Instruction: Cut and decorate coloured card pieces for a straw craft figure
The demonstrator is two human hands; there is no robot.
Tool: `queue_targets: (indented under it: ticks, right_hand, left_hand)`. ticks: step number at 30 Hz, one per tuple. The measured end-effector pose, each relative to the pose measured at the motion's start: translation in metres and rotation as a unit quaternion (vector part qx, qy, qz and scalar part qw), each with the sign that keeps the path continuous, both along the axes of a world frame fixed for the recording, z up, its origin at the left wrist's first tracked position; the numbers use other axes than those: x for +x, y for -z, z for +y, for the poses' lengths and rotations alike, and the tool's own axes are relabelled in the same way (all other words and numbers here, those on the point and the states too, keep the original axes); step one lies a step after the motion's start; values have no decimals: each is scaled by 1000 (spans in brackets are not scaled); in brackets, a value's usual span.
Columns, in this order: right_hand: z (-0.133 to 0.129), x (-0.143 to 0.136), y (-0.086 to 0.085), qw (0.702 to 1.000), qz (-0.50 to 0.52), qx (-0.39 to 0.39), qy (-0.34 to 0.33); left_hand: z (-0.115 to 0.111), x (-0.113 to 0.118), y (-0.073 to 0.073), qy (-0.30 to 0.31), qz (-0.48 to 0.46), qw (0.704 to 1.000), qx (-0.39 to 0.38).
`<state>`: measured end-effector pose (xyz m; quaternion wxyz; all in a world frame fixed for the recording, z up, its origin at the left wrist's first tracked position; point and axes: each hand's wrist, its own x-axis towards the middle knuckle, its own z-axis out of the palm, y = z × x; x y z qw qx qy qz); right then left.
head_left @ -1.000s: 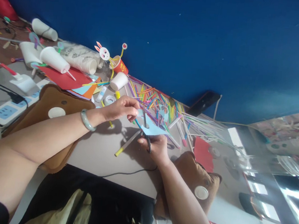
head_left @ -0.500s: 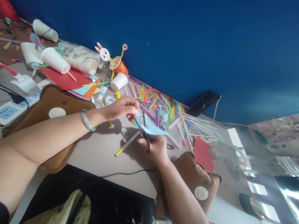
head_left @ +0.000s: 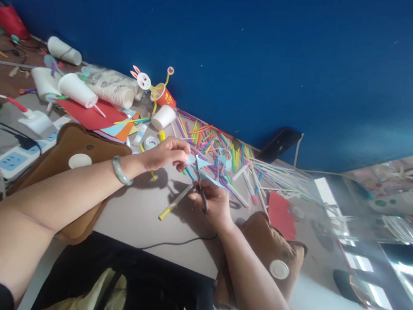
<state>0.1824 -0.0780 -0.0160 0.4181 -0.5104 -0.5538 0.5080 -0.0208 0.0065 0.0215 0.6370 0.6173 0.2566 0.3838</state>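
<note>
Pinched blue paper point(head_left: 202, 162) in my left hand point(head_left: 168, 152), scissors point(head_left: 202, 194) in my right hand point(head_left: 215, 202), above the table point(head_left: 130, 221) inside its near edge, paper just stopped covering the scissors' middle, so cut probably advanced.

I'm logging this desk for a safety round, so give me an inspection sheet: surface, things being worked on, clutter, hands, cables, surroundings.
Surface: grey table; a pen lies near the hands.
Job's things: blue paper, with the scissors across it.
Clutter: many coloured straws strewn beyond the hands; cups and a red sheet to the left.
Hands: left hand pinches the paper; right hand holds the scissors.
Cables: a dark cable lies near the front edge; more run by the power strip at left.
Surroundings: blue wall behind the table; the far right is blurred.
</note>
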Motion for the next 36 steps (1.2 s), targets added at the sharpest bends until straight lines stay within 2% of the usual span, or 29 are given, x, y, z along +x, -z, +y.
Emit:
queue_targets:
  ticks: [8, 16, 19, 22, 24, 27, 31, 34, 36]
  right_hand:
    - [2, -1, -5, 1000, 0, -8, 6]
    - [8, 2, -1, 988, 146, -29, -38]
    - [8, 2, 1, 995, 92, 6, -22]
    - [7, 0, 5, 993, -44, 107, 17]
    - [6, -2, 6, 984, -91, 150, 25]
    - [7, -3, 5, 993, -31, 110, 43]
    - [11, 0, 0, 996, 80, 22, 46]
    - [11, 1, -4, 994, 101, 16, 46]
    - [10, 0, -4, 995, 80, 33, 52]
  left_hand:
    - [3, 1, 3, -13, 34, 999, -27]
    - [12, 5, 9, -70, 72, 990, -96]
    - [19, 0, 10, -92, 80, 987, -103]
    - [26, -6, 8, -116, 79, 987, -83]
    - [28, -9, 6, -136, 72, 986, -65]
    - [28, -9, 7, -146, 78, 985, -54]
    - [24, -5, 17, -119, 101, 987, -45]
    - [23, -4, 23, -99, 96, 990, -43]
    - [22, -3, 24, -87, 94, 990, -52]
